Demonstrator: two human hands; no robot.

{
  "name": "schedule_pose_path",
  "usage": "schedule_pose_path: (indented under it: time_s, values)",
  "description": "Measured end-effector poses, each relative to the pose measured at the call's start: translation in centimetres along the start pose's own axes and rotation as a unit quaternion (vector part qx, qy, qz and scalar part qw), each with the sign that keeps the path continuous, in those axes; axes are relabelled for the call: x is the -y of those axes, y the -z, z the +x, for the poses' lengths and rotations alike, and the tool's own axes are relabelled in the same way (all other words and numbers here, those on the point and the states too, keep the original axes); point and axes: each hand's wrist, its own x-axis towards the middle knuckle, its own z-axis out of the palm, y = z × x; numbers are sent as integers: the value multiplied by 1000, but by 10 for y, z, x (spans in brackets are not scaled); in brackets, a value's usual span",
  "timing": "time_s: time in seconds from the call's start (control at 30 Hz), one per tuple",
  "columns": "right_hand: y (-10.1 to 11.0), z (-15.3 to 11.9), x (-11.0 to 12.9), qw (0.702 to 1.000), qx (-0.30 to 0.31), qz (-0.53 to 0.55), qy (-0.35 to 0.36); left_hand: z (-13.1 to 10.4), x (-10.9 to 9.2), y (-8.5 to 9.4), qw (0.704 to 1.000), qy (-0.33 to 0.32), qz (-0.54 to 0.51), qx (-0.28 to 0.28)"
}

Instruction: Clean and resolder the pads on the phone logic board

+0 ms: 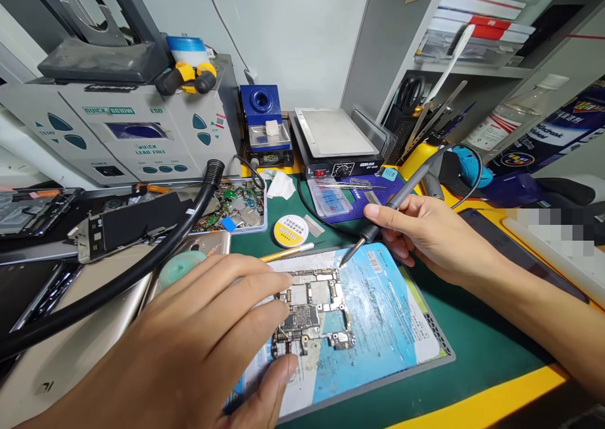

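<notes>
A bare phone motherboard (pixel 309 319) lies flat on a blue-and-white printed pad (pixel 382 315). My left hand (pixel 212 328) rests over the board's left side, fingers stretched and thumb apart near its lower left corner; that edge is partly hidden under the fingers. In my right hand (pixel 430 234) is a soldering iron (pixel 397 199), held like a pen with thumb and fingers closed round its grip. Its tip points down at the board's upper right corner; whether it touches cannot be made out.
Behind stand a hot-air station (pixel 137 133), a soldering station (pixel 267 155) reading 350 and a heating plate (pixel 331 133). A black hose (pixel 142 259) crosses the left side over phone parts. A round tin (pixel 290 230) and a yellow-handled tool (pixel 288 252) lie beyond the pad.
</notes>
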Motion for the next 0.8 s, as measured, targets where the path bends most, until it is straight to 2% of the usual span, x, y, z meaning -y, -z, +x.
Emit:
schedule_pose_path:
  time_s: [0.2,0.43,0.53,0.63,0.7,0.8]
  values:
    - [-6,-1,1,997,-43,52,-25,-1,-1,-1,1000,3,-4,-9]
    - [-14,-1,5,995,-57,79,-31,-3,0,-1,1000,0,0,3]
    - [-13,-2,11,986,-58,147,-59,-3,-1,-1,1000,1,8,15]
    - [-11,-6,20,970,-70,222,-70,1,-3,0,1000,11,-8,1]
    - [-10,-9,26,966,-67,243,-63,4,-4,3,1000,13,-18,-5]
    - [-10,-14,30,966,-28,251,-61,7,-6,7,1000,11,-25,-5]
